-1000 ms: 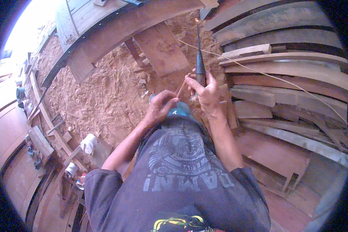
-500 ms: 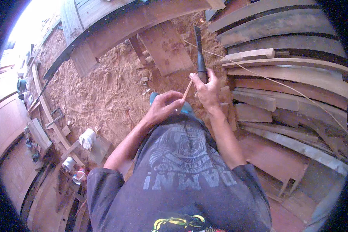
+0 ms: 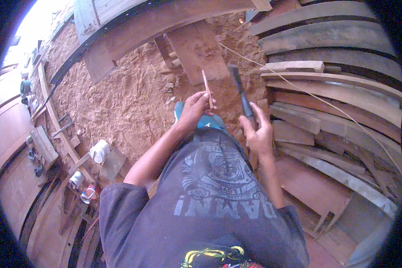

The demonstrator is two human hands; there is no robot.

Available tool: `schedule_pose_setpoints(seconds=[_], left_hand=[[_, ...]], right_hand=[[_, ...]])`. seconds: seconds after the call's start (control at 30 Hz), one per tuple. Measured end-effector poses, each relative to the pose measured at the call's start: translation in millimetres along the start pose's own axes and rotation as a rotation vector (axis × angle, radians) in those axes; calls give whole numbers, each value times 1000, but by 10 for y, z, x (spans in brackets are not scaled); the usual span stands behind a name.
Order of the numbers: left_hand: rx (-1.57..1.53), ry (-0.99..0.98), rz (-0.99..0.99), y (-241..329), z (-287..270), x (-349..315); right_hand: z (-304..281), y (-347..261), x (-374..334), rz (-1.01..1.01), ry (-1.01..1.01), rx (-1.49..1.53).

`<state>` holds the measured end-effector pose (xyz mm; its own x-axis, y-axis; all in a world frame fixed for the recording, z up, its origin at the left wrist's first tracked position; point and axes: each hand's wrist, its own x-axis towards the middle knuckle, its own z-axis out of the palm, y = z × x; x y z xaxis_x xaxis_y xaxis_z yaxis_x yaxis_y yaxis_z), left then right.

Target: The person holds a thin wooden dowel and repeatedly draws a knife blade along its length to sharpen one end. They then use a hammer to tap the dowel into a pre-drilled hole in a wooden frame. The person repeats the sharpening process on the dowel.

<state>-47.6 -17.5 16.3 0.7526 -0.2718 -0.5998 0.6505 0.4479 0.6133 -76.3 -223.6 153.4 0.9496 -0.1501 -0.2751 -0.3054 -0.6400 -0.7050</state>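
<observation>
My left hand [image 3: 195, 108] pinches a thin, pale wooden stick [image 3: 206, 83], which points upward and away from me. To its right, my right hand [image 3: 260, 134] is wrapped round the lower end of a dark long-bladed knife [image 3: 242, 96]. Its flat blade tilts up and left, slightly blurred by motion, and is apart from the stick. The knife's exact type is hard to make out. Both hands are in front of my waist, above the sandy, sawdust-like ground [image 3: 125, 107] and a bit of blue cloth or footwear [image 3: 208, 121].
Stacked curved planks [image 3: 326, 35] fill the right side. A long thin cord [image 3: 295, 82] crosses them. Ahead lie a curved wooden beam [image 3: 165, 22] and a flat board [image 3: 196, 49]. On the left are white containers [image 3: 99, 152] beside a long timber rail [image 3: 58, 118].
My hands have moved apart. The left has turned the stick more upright, away from the knife, while the right has drawn back toward me and to the right with the knife.
</observation>
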Motion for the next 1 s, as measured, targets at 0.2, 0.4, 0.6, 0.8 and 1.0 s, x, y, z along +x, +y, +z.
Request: schedule_pose_setpoints(seconds=[0.2, 0.4, 0.6, 0.8, 1.0], left_hand=[[33, -29, 73, -116, 16, 185], [-119, -42, 95, -148, 53, 153], [-99, 21, 40, -120, 100, 138], [-77, -63, -10, -110, 60, 157], [-336, -17, -127, -36, 106, 99]], right_hand=[[15, -39, -314, -56, -188, -66], [108, -183, -224, -98, -236, -73], [116, -222, -209, -150, -227, -137], [264, -313, -40, -40, -195, -109], [95, -252, -233, -28, -242, -93]])
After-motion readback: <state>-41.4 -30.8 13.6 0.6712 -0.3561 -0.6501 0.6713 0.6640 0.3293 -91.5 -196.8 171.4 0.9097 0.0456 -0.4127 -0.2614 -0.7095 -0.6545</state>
